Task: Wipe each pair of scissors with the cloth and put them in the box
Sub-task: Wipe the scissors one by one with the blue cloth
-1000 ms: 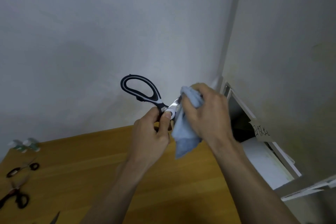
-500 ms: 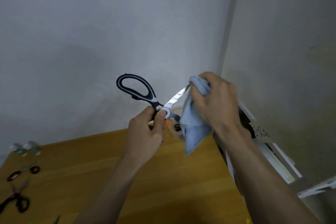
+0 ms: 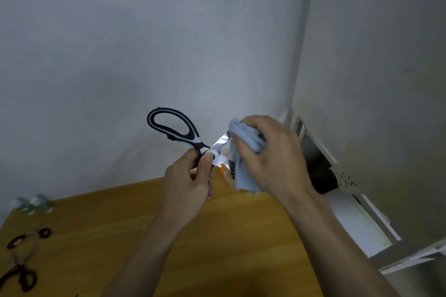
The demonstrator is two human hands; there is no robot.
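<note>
Above the desk [image 3: 217,236]: black-handled scissors [image 3: 183,136] held aloft.
Left hand [image 3: 190,185]: pinches scissors at pivot.
Right hand [image 3: 272,157]: clutches blue cloth [image 3: 243,152] around blade.

Plain room: wooden table [image 3: 101,236], bare white walls [image 3: 120,43].

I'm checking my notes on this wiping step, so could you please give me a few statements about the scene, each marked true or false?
1. The left hand grips the black-handled scissors near the pivot. True.
2. The right hand holds a red cloth. False: the cloth is light blue.
3. The cloth lies flat on the table. False: it is bunched against the blade, above the table.
4. Two more pairs of scissors lie at the table's left edge. True.
</note>
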